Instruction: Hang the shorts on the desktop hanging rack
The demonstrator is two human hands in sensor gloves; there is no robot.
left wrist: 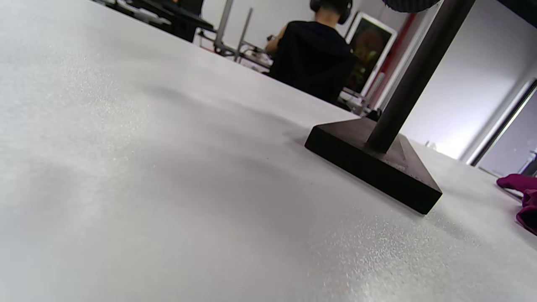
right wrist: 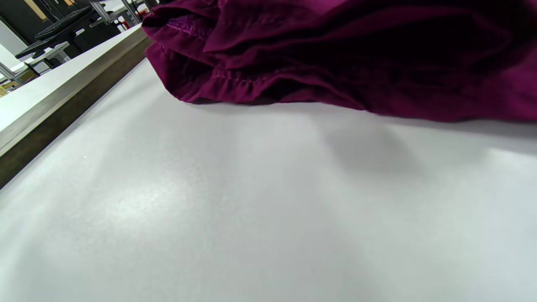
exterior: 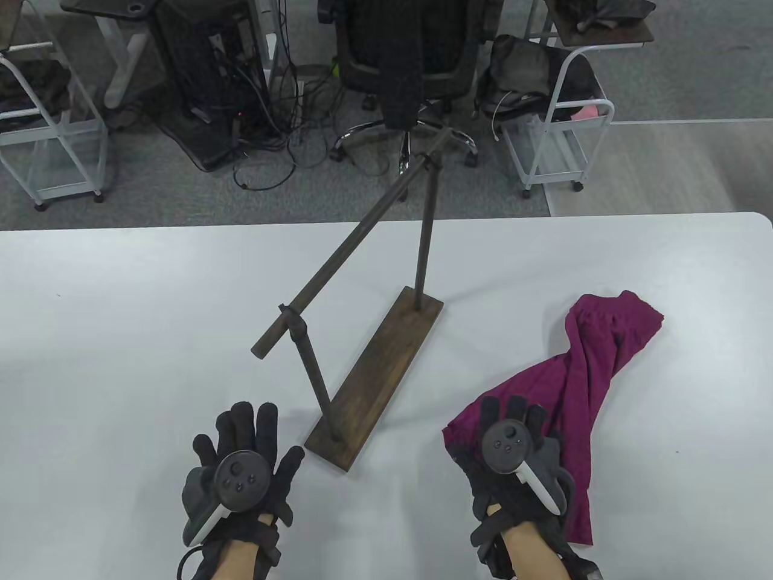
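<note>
The dark wooden hanging rack [exterior: 374, 368] stands mid-table, its bar [exterior: 356, 241] running diagonally on two posts with nothing on it. The magenta shorts [exterior: 598, 356] lie crumpled on the table to its right. My right hand [exterior: 513, 417] rests on the shorts' near-left part, fingers stretched out over the cloth. The right wrist view shows the bunched hem [right wrist: 335, 54] close above the table. My left hand [exterior: 247, 435] lies flat on the table with fingers spread, empty, just left of the rack base's near end. The left wrist view shows the base [left wrist: 377, 167] and a post [left wrist: 415, 75].
The white table [exterior: 121, 332] has bare surface to the left of the rack. Beyond its far edge stand an office chair [exterior: 416, 72], white wire carts [exterior: 561, 133] and a computer tower [exterior: 205, 78]. A person in black [left wrist: 314, 54] sits in the background.
</note>
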